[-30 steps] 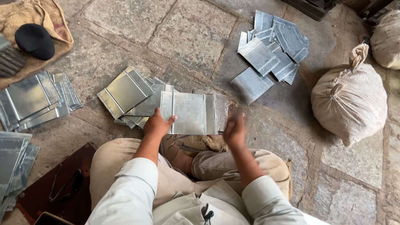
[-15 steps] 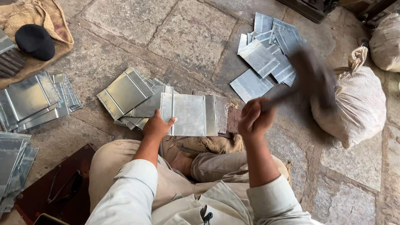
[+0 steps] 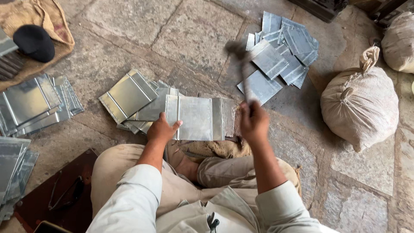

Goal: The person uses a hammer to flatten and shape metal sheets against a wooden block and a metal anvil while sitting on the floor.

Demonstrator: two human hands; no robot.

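Stone-flagged floor (image 3: 181, 39) serves as the work surface, with the person seated cross-legged at the bottom of the frame. At centre lies the piece in hand — a flat metal sheet (image 3: 196, 117) with raised folds near both short ends, resting partly on a fold of burlap (image 3: 215, 149) over the knees.

Progress, as judged from the lay of things: a stack of folded sheets (image 3: 129, 97) sits just left of the work piece, touching it; another heap of sheets (image 3: 280, 51) lies upper right, and further stacks (image 3: 32, 101) at the left edge. Which heap is finished stock and which awaits work cannot be told. The centre sheet appears mid-working — not yet set aside.

Left hand (image 3: 161, 129) presses on the sheet's near left edge, fingers spread flat, thumb along the edge, pinning it down. Right hand (image 3: 253, 123) has its fingers closed round the handle of a hammer (image 3: 241, 64), raised and blurred, head toward the upper centre, above the sheet's right fold.

A tied sack (image 3: 360, 108) stands at the right, well apart.
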